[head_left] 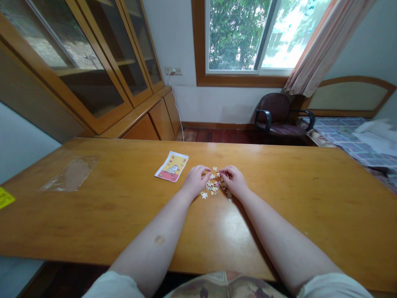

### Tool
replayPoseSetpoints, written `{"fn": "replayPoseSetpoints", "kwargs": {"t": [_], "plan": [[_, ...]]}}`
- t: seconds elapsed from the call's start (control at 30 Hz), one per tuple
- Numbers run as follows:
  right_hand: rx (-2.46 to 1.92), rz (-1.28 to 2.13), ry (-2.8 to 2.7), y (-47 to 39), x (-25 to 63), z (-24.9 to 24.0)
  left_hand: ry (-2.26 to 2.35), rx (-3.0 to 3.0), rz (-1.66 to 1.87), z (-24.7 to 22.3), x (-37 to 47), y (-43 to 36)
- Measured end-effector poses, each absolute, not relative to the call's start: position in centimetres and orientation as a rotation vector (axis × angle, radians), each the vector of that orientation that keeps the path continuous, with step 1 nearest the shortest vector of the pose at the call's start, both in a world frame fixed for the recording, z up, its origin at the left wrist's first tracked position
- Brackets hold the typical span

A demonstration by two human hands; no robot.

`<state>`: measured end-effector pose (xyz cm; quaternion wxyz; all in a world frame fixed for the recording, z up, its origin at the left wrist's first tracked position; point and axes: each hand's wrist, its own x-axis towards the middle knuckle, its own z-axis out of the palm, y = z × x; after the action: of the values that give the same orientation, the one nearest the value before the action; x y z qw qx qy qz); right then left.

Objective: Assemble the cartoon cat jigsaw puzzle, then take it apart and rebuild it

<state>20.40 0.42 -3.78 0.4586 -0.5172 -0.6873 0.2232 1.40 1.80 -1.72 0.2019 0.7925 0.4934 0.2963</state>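
A small heap of jigsaw puzzle pieces [212, 187] lies on the wooden table between my hands. Most pieces are pale, some have yellow or pink print, and a few lie loose around the heap. My left hand [195, 180] rests at the heap's left side, its fingers and thumb curled in toward the pieces. On the opposite side, my right hand [236, 181] curls its fingers over the heap's right edge. Whatever sits between the fingertips of either hand is too small to make out. Just left of my left hand lies a picture card [173, 166] with a white cartoon animal on yellow and pink.
A clear plastic bag [72, 174] lies flat on the left part of the table [124, 207]. A yellow label [6, 198] shows at the far left edge. Beyond the table stand a glass-door cabinet [118, 74], an office chair [277, 114] and a bed [347, 132].
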Motion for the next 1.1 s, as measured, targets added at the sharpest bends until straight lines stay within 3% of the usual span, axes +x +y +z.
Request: {"fn": "replayPoseSetpoints", "kwargs": {"t": [0.3,0.53,0.77,1.1], "plan": [[-1.259,0.852,-1.625,0.4,20.0,-4.9,1.244,2.261,0.725,-1.2,2.3,1.2],[-1.158,0.660,-1.615,0.4,20.3,-4.0,1.323,2.228,0.737,-1.4,2.2,1.3],[-1.251,0.875,-1.566,0.0,20.0,-3.9,1.332,2.336,0.733,-1.4,2.1,1.3],[-1.168,0.676,-1.764,-0.1,20.3,-3.7,1.384,2.383,0.747,-1.2,1.6,1.3]]}}
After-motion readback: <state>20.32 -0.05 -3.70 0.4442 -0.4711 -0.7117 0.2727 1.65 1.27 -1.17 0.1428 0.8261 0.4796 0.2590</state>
